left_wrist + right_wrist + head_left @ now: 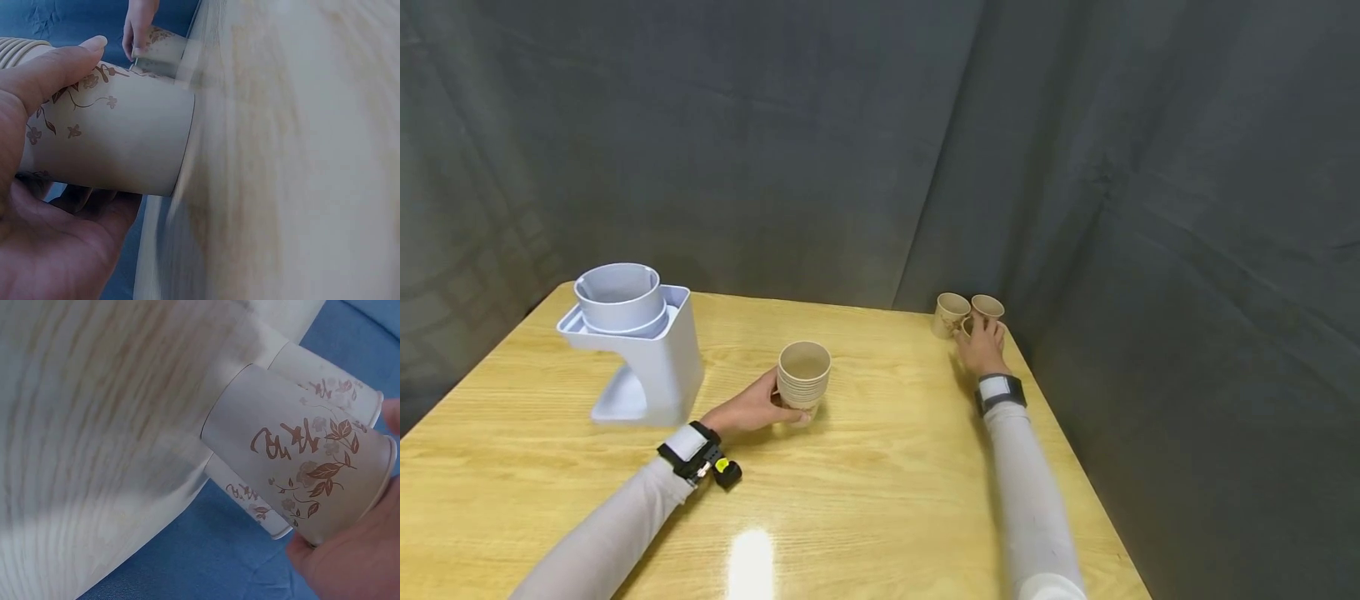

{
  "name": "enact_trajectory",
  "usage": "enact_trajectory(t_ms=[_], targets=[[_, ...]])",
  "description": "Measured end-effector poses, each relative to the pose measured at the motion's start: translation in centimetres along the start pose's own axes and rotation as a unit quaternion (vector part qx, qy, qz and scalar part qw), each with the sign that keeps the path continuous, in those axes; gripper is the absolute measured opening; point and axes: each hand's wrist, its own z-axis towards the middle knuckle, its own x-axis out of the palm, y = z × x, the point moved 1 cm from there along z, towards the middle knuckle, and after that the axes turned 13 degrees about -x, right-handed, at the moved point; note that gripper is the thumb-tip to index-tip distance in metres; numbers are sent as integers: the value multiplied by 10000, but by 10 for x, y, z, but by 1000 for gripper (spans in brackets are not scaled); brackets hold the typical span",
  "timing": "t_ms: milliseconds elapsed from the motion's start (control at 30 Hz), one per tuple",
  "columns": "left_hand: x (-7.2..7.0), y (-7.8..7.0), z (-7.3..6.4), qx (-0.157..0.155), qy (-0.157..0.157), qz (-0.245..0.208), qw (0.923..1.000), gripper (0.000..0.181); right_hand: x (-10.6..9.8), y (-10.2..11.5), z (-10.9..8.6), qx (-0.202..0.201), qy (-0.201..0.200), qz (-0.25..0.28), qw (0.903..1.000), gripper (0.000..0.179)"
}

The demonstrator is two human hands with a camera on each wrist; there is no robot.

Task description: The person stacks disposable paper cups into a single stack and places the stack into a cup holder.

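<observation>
The left hand point(751, 408) grasps a stack of nested paper cups point(803, 379) standing upright near the middle of the wooden table point(865, 500). The left wrist view shows the thumb point(59, 69) laid along the printed wall and the fingers curled beneath it.

The right hand point(982, 346) is at the far right corner, among three single paper cups. It closes on the nearest cup point(306, 462) by the rim end; the other two, one cup point(951, 314) and a second cup point(987, 307), stand touching it, close to the table edge.

Handling judgement: the cups are thin paper — light, easily crushed and prone to tip. The stack, being many walls thick, should be stiffer and take a firmer side grip. A single cup is best held lightly round the upper wall just below the rolled rim, where it is stiffest. Its neighbours stand close enough to be knocked over the edge.

A white plastic cup dispenser point(636, 346) stands at the table's left — well apart from both hands.
</observation>
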Motion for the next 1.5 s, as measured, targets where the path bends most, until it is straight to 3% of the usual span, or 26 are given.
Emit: enact_trajectory(t_ms=[233, 533, 767, 967, 1167, 1500], targets=[[-1, -2, 2, 27, 22, -7, 10000, 86, 0, 12, -2, 101, -182, -97, 9997, 56], [-5, -2, 4, 33, 10, -7, 10000, 86, 1, 41, -10, 528, -157, 304, 9980, 63], [-2, -3, 5, 63, 56, -55, 9999, 85, 7, 58, -14, 426, -292, 324, 9981, 60], [-4, -4, 5, 59, 15, 24, 10000, 85, 4, 83, -15, 46, -260, 784, 9966, 62], [-8, -5, 4, 80, -54, 131, 9999, 86, -4, 122, -16, -635, -299, 981, 9927, 60], [-8, -3, 7, 88, -47, 160, 9998, 86, -12, 181, -31, -2003, -856, 1150, 9692, 57]])
